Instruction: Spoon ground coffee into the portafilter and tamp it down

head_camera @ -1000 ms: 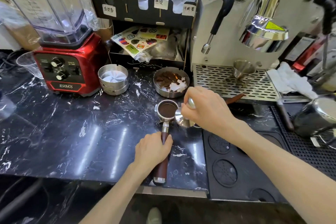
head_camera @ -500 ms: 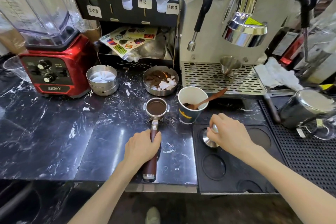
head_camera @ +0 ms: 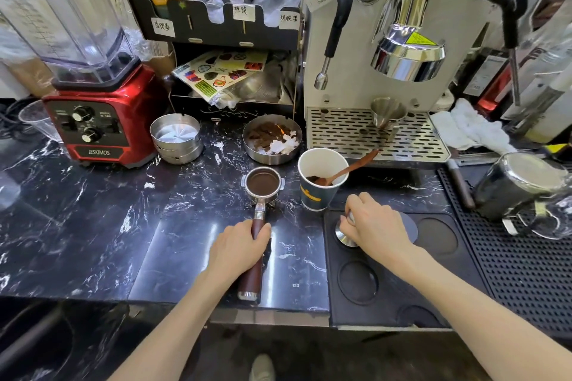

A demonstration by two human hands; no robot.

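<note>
The portafilter (head_camera: 263, 184) lies on the black marble counter, its steel basket filled with flat, dark ground coffee. My left hand (head_camera: 238, 252) grips its brown wooden handle. To its right stands a dark paper cup (head_camera: 320, 179) holding coffee grounds and a wooden spoon (head_camera: 349, 168) that leans over the rim. My right hand (head_camera: 376, 224) holds the steel tamper (head_camera: 345, 233), whose base rests on the black tamping mat (head_camera: 387, 272) right of the portafilter.
An espresso machine (head_camera: 402, 40) with a drip tray (head_camera: 371, 139) stands behind the cup. A steel bowl of used grounds (head_camera: 272, 139) and a stack of steel dishes (head_camera: 176, 138) sit at the back. A red blender (head_camera: 93, 114) is far left, a steel pitcher (head_camera: 520, 189) far right.
My right hand carried the tamper from beside the portafilter basket rightward and down onto the tamping mat. The paper cup with the spoon came into sight. My left hand stayed on the handle.
</note>
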